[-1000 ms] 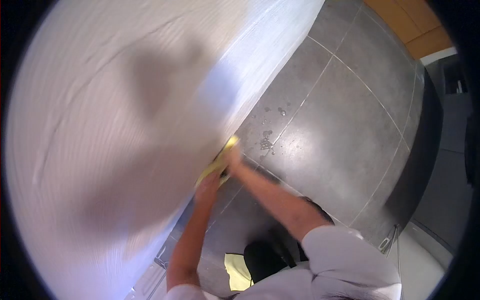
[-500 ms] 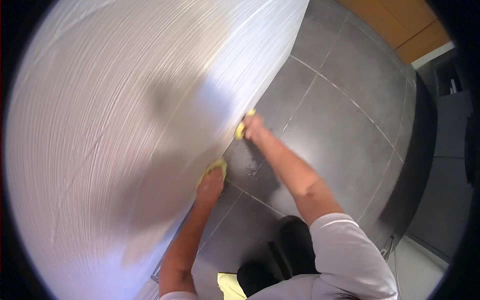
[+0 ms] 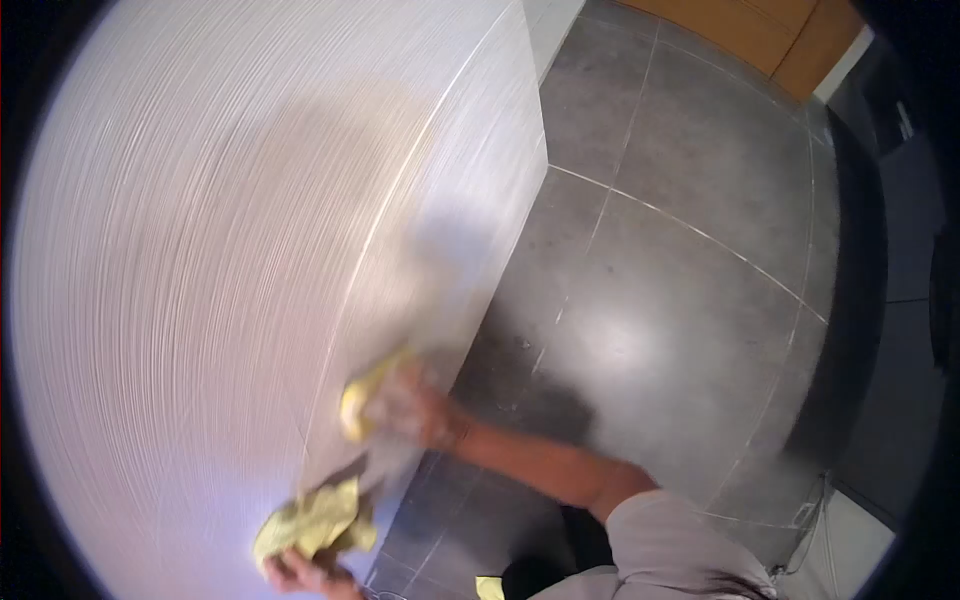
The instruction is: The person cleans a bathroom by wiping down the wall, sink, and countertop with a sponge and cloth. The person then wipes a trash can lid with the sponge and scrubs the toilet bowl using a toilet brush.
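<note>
Left grip [image 3: 303, 573] holds a rumpled yellow cloth [image 3: 318, 518], my right grip [image 3: 418, 405] a blurred second cloth [image 3: 362, 398]; loose folds could catch on the ridged wall [image 3: 200, 250] and pull free.

Pale yellow cloth [image 3: 318, 518] at seven o'clock; brighter yellow piece [image 3: 359, 403] at eight. Whitish surface [image 3: 200, 240] at ten, finely streaked; grey floor [image 3: 700, 340] at three, with pale grid lines; orange-brown panelling [image 3: 765, 30] between one and two.

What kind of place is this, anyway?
Probably an indoor room, perhaps in a home, though which room is unclear: there's a grey tiled floor, a large, pale streaked surface like a wall, and orange-brown, wood-like panelling beyond.
</note>
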Motion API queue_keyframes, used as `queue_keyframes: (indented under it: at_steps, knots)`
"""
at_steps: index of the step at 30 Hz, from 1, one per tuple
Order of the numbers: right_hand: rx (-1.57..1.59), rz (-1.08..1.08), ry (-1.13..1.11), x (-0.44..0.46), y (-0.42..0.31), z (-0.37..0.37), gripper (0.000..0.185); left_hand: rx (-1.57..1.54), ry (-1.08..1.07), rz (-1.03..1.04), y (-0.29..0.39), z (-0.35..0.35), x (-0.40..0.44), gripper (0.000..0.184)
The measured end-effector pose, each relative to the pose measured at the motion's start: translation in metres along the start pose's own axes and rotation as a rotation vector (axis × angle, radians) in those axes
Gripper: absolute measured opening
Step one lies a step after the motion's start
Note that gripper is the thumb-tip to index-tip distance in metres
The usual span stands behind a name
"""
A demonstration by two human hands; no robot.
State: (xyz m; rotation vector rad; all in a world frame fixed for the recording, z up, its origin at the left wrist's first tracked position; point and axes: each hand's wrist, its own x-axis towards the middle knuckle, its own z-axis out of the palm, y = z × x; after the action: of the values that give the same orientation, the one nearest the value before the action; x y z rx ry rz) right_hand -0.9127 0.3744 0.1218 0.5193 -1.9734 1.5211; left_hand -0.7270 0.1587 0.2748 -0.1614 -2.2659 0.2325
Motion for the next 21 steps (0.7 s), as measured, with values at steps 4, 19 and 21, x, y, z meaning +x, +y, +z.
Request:
queue_keyframes:
  at_steps: [4, 19, 21]
  knots:
    - [0.101, 0.378, 0.532, 0.164, 0.120, -0.113, 0.017, 0.100, -0.112, 0.111, 0.016, -0.004, 0.050, 0.041]
    - [-0.013, 0.109, 0.481, 0.219, 0.071, -0.107, 0.020, 0.087, -0.118, 0.190, 0.034, 0.002, 0.109, 0.045]
    - [0.586, 0.680, 0.504, 0.286, 0.071, -0.173, 0.016, 0.085, -0.113, 0.197, 0.034, 0.000, 0.112, 0.046]
